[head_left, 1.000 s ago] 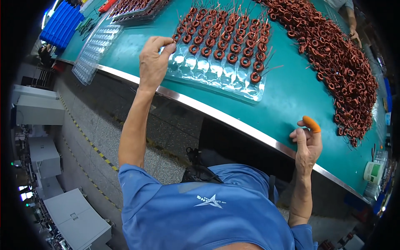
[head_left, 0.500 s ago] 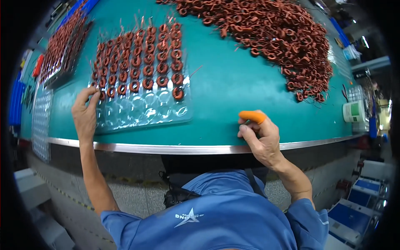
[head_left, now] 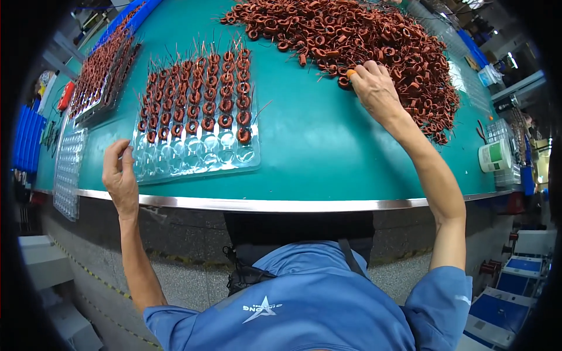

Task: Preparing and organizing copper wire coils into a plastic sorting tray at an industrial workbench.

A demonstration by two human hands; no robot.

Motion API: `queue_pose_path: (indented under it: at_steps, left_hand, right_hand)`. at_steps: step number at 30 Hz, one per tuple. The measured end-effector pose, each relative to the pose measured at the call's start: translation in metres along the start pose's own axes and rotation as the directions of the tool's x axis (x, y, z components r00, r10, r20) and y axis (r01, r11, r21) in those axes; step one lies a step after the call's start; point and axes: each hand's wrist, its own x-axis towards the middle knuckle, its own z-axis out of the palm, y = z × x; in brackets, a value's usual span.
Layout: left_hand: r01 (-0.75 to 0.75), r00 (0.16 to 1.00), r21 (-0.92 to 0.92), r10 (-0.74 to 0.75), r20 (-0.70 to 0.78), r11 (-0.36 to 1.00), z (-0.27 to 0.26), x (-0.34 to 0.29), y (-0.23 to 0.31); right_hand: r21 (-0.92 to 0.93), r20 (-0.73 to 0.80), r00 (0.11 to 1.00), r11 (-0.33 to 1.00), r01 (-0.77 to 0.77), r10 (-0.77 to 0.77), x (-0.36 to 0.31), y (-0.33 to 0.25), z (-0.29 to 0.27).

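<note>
My left hand [head_left: 120,175] is beside the left edge of a clear plastic tray [head_left: 202,169], fingers loosely bent, thumb and forefinger slightly apart, with nothing seen between them. Rows of copper-wire ring coils [head_left: 192,127] stand in the tray's round pockets, their wire ends pointing up; the nearest rows of pockets are mostly bare. At the near left edge of a large heap of loose ring coils [head_left: 404,70], my right hand [head_left: 377,93] has its fingers bent down over a coil. An orange finger cover [head_left: 350,73] shows on it. The fingertips are hidden.
Filled trays [head_left: 102,82] are stacked at the far left, with an empty clear tray [head_left: 70,158] overhanging the table edge nearby. A white tub [head_left: 494,156] stands at the right. A metal strip [head_left: 281,205] edges the green tabletop [head_left: 304,146].
My right hand has gone from near the table's front edge up to the heap of coils. My left hand has drawn back from a coil at the tray's left side.
</note>
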Motion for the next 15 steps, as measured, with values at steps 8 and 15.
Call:
queue_pose_path:
  at_steps: [8,15]
  left_hand:
    - [-0.021,0.997,-0.119,0.031,0.075,0.993,-0.023,-0.044,0.041]
    - [-0.049,0.975,-0.345,0.119,0.186,0.937,0.011,-0.068,0.12]
  right_hand:
    - [0.283,-0.191,0.98,0.959,-0.001,0.058,-0.002,0.02,0.001]
    - [0.707,-0.007,0.813,0.578,-0.408,0.582,-0.008,0.016,-0.023]
